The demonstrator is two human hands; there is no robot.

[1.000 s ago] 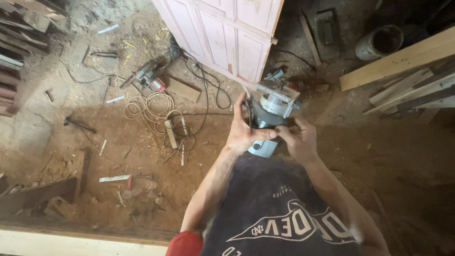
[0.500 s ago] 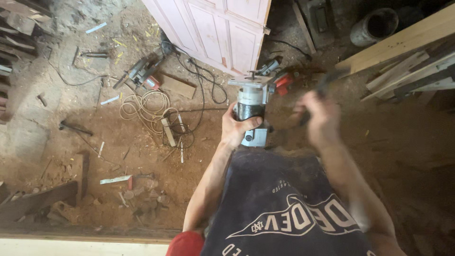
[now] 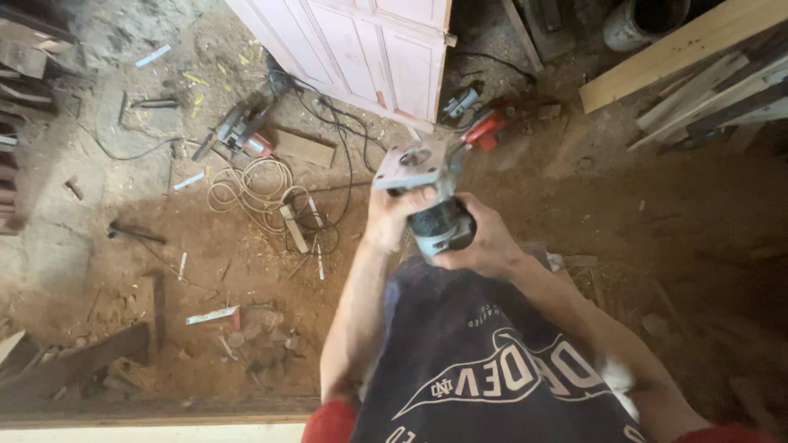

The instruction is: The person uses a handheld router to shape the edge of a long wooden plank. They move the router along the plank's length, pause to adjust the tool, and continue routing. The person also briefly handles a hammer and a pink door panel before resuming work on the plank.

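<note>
Seen from the head camera, looking straight down, both hands are closed around a small electric router (image 3: 431, 197) held in front of the person's chest, above a floor (image 3: 574, 197) of reddish sawdust and dirt. The left hand (image 3: 392, 215) grips the tool near its flat square base plate (image 3: 413, 166), which is tilted up and away from the body, fingers wrapped over the plate's near edge. The right hand (image 3: 484, 242) is clasped around the round grey motor body (image 3: 443, 226), whose dark end points back towards the person. The router touches nothing but the two hands. Beyond it on the floor stands a pale pink panelled cabinet door (image 3: 369, 49), with a red-handled tool (image 3: 486, 129) just beside its lower corner. To the left lie a circular saw (image 3: 238, 131), a coil of pale cable (image 3: 254, 184) and black cords running towards the door. Scraps of wood and offcuts are scattered across the left side, and long pale planks (image 3: 681, 49) rest at the upper right near a grey bucket (image 3: 640, 20)
</note>
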